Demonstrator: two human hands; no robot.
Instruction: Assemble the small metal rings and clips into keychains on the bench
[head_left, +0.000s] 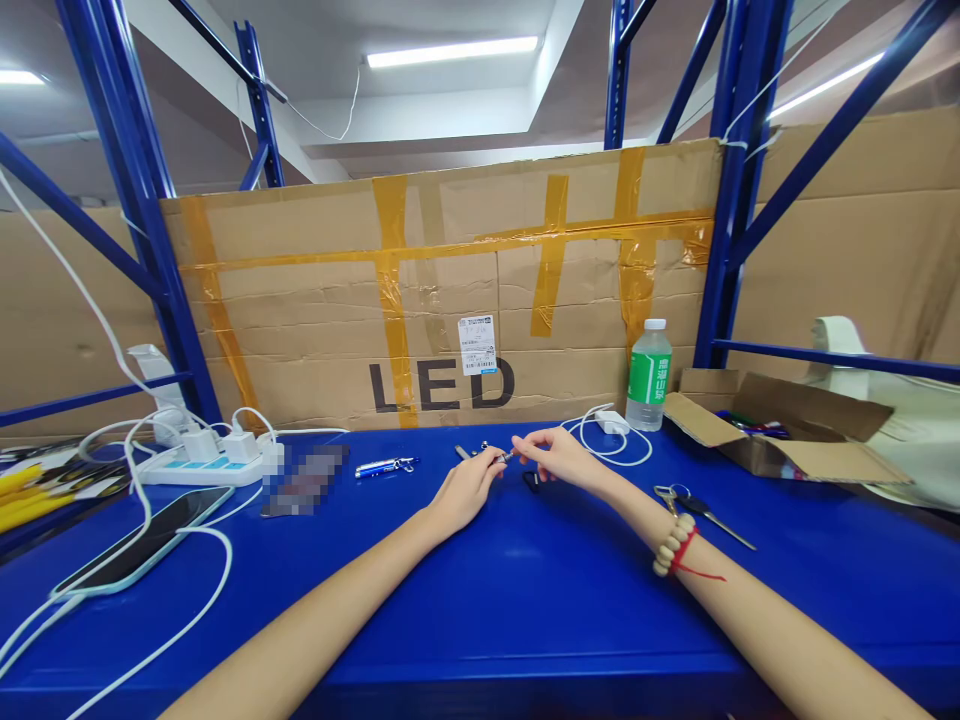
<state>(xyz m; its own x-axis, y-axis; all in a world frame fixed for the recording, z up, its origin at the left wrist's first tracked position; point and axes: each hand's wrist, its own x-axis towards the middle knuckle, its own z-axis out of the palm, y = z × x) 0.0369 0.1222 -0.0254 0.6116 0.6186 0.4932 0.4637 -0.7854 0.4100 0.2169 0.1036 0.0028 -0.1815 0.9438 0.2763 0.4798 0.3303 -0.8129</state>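
My left hand [471, 480] and my right hand [556, 456] meet over the middle of the blue shelf [525, 590]. Between their fingertips is a small metallic piece [507, 457], too small to name, which both hands pinch. Just behind my left hand lie some small metal parts [463, 452], partly hidden by the fingers. Beneath my right hand rests a small black piece [532, 481]. To the left of my left hand is a blue pen-like item with a metal clip [385, 467].
A phone [150, 540] and a power strip [210, 465] with white cables occupy the left. At right are a water bottle [648, 376], a white charger [611, 423], keys [701, 508] and an open cardboard box [780, 420]. A large cardboard sheet [315, 330] stands behind.
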